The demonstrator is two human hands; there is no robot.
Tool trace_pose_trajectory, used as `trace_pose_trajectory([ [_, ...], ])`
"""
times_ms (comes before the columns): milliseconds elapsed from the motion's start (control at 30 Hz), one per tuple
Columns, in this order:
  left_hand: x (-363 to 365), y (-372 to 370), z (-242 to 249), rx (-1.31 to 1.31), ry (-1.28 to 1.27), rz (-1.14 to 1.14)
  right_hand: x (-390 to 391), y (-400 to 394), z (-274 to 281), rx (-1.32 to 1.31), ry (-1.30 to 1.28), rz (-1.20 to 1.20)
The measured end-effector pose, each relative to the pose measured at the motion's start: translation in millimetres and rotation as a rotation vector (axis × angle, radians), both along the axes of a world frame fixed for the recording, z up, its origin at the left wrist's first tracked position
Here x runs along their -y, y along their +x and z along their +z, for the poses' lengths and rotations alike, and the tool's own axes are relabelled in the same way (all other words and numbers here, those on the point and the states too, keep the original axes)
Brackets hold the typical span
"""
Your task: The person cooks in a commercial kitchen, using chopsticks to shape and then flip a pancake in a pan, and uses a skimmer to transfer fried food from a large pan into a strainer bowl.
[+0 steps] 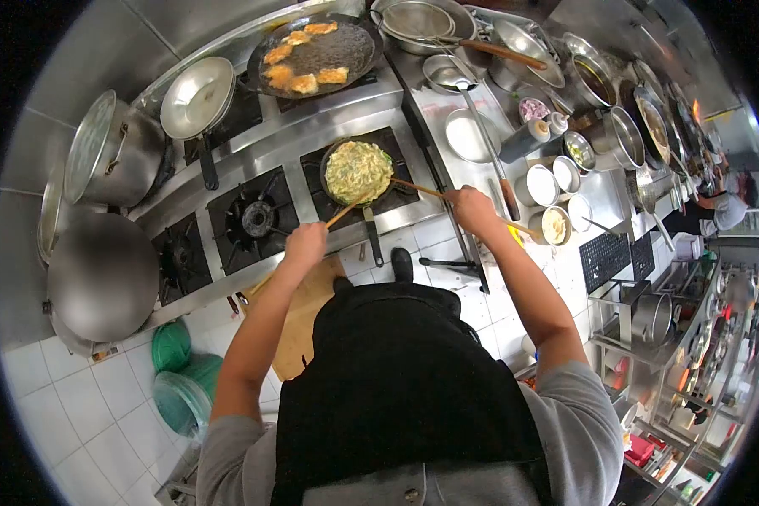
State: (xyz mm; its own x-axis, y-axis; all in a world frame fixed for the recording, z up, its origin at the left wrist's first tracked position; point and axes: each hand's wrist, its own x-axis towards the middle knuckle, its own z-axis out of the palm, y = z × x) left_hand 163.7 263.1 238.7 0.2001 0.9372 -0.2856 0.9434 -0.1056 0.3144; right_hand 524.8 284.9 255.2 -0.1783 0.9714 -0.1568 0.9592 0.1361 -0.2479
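Note:
A round, pale yellow omelette with green bits (358, 171) fills a small dark frying pan (373, 237) on the front right burner. The pan's handle points toward me. My left hand (304, 248) is closed around a long, thin wooden stick (341, 216), its tip at the omelette's near edge. My right hand (473, 210) grips a second wooden stick (417, 187), whose tip reaches the omelette's right edge. Both sticks extend behind the hands. Neither hand touches the pan handle.
Fried golden pieces (332, 76) lie in a wide dark pan (358, 52) at the back. A metal frying pan (196, 94) and a large pot (133, 152) stand left. On the right counter are squeeze bottles (527, 139), a ladle (508, 198) and several containers. Another person (725, 209) stands far right.

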Motion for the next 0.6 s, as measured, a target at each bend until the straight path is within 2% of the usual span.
trace_pose_trajectory([
  [33,-5,-1,-19,-0.014,-0.009,-0.043,-3,0,-7,0.026,-0.003,0.003],
  [133,-10,-3,-26,-0.026,-0.090,-0.028,-13,-2,-4,0.077,0.012,0.027],
  [367,-10,-19,-6,-0.065,-0.034,-0.096,-22,-6,4,0.118,0.035,0.062],
  [433,-7,-19,3,-0.019,-0.038,-0.048,-18,-9,13,0.126,0.012,0.050],
  [600,-9,-22,-21,-0.070,-0.061,-0.080,-15,-16,3,0.138,-0.087,0.024],
])
